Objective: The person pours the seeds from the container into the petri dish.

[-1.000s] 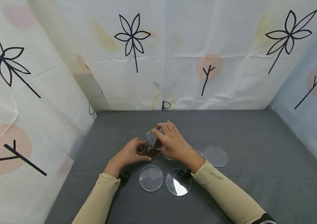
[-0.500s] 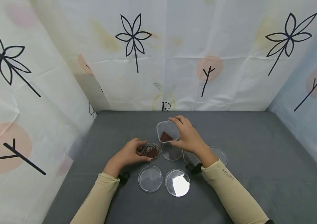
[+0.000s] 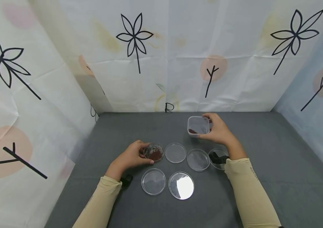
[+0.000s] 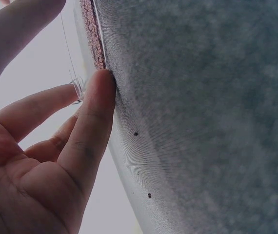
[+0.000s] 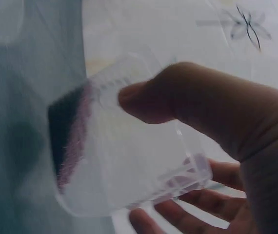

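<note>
One clear square plastic tub (image 3: 199, 124), right hand (image 3: 220, 130) gripping, swung toward grey worktop's (image 3: 264, 142) far edge; pouring seems paused. Left hand (image 3: 132, 155) pinches clear round plastic dish (image 3: 159, 145), brown granules (image 3: 155, 155) inside, nearer left edge; grip half-hidden.

Grey worktop (image 3: 264, 196): clear round dish (image 3: 151, 147) with reddish-brown granules (image 3: 155, 155); three clear round shallow dishes (image 3: 198, 160) rightward; two similar dishes (image 3: 153, 181) in front.

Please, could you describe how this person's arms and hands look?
The left hand and right hand are bare, without gloves. Both long sleeves are pale yellow-beige, with small dark markings that I cannot read. A small black device sits at each wrist.
</note>
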Demonstrator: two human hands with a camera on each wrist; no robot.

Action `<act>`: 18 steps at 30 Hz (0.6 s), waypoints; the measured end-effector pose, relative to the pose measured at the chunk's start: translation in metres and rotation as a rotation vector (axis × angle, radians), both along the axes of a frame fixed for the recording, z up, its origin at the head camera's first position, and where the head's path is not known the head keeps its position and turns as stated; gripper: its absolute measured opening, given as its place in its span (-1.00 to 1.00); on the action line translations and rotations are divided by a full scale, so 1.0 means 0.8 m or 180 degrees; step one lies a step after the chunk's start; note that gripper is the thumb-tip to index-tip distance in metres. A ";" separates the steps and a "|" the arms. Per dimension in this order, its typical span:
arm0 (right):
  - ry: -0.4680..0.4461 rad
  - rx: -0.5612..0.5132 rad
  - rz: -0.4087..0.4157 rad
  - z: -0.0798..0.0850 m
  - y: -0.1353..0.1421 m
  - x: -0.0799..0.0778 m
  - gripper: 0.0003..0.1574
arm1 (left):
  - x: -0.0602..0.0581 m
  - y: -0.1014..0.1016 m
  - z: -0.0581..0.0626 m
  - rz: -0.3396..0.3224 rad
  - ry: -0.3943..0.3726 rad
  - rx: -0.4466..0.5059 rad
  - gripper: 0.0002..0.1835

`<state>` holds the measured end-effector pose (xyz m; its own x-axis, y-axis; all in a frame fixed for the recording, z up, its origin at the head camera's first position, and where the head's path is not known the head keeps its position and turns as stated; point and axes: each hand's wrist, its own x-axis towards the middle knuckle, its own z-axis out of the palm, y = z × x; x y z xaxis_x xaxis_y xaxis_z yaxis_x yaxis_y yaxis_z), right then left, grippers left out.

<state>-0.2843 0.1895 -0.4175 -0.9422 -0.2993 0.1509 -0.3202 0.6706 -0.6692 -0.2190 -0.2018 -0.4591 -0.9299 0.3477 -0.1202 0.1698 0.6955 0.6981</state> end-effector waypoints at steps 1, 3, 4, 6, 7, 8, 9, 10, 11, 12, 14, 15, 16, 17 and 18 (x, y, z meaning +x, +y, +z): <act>-0.0066 0.0041 -0.0025 -0.001 0.007 -0.001 0.16 | 0.000 0.000 0.000 -0.0007 0.0005 -0.0004 -0.06; -0.0156 0.0105 -0.0040 -0.001 0.018 -0.002 0.15 | 0.000 0.000 0.000 -0.0019 0.0012 -0.0007 -0.07; -0.0196 0.0123 -0.0035 -0.002 0.022 -0.003 0.15 | 0.000 -0.001 0.000 -0.0023 0.0019 -0.0004 -0.07; -0.0257 0.0144 -0.0012 -0.003 0.028 -0.004 0.15 | 0.000 -0.001 0.000 -0.0021 0.0027 0.0002 -0.06; -0.0280 0.0152 -0.0002 -0.004 0.030 -0.005 0.15 | 0.000 -0.001 0.000 -0.0023 0.0028 0.0008 -0.06; -0.0297 0.0153 0.0014 -0.004 0.032 -0.006 0.15 | 0.000 -0.001 -0.001 -0.0019 0.0025 0.0015 -0.06; -0.0318 0.0152 0.0027 -0.005 0.033 -0.006 0.15 | 0.000 0.000 -0.001 -0.0017 0.0022 0.0021 -0.06; -0.0329 0.0153 0.0044 -0.006 0.034 -0.007 0.15 | 0.000 0.000 -0.001 -0.0015 0.0020 0.0028 -0.06; -0.0338 0.0156 0.0055 -0.007 0.034 -0.007 0.16 | 0.000 0.000 -0.001 -0.0011 0.0019 0.0028 -0.06; -0.0348 0.0156 0.0068 -0.008 0.035 -0.008 0.16 | 0.000 0.000 -0.002 -0.0009 0.0019 0.0033 -0.06; -0.0369 0.0148 0.0079 -0.010 0.036 -0.008 0.16 | 0.000 0.001 -0.002 -0.0010 0.0024 0.0034 -0.06; -0.0383 0.0147 0.0074 -0.011 0.037 -0.009 0.16 | -0.001 0.001 -0.002 -0.0009 0.0025 0.0036 -0.06; -0.0397 0.0143 0.0071 -0.013 0.038 -0.009 0.16 | -0.001 0.001 -0.001 -0.0010 0.0026 0.0033 -0.06; -0.0409 0.0144 0.0061 -0.014 0.039 -0.009 0.16 | -0.001 0.002 -0.001 -0.0009 0.0027 0.0031 -0.05; -0.0410 0.0151 0.0063 -0.015 0.041 -0.009 0.16 | -0.002 0.002 -0.001 -0.0010 0.0025 0.0031 -0.05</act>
<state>-0.2918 0.2220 -0.4296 -0.9466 -0.3220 0.0144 -0.2473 0.6968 -0.6733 -0.2205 -0.2003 -0.4599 -0.9296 0.3518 -0.1095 0.1775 0.6882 0.7035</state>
